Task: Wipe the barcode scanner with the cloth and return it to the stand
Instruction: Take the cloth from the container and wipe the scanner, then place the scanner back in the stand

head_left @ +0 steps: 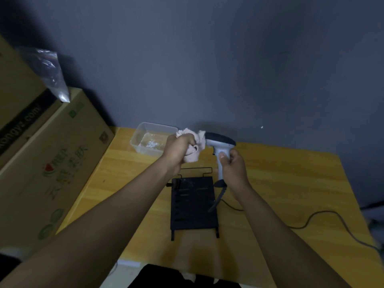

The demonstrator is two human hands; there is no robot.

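My right hand (pixel 232 169) grips the handle of a grey and black barcode scanner (pixel 220 142), held upright above the wooden table. Its head points left. My left hand (pixel 178 151) is closed on a crumpled pale pink cloth (pixel 194 142), which presses against the front of the scanner's head. A flat black stand (pixel 194 206) with a thin wire frame at its far end lies on the table below both hands. The scanner's dark cable (pixel 324 217) trails from the handle's base across the table to the right.
A clear plastic tub (pixel 145 135) with water sits at the table's far left. Large cardboard boxes (pixel 41 163) stand against the table's left edge, with a plastic bag (pixel 52 75) on top. A grey wall rises behind the table (pixel 291 183).
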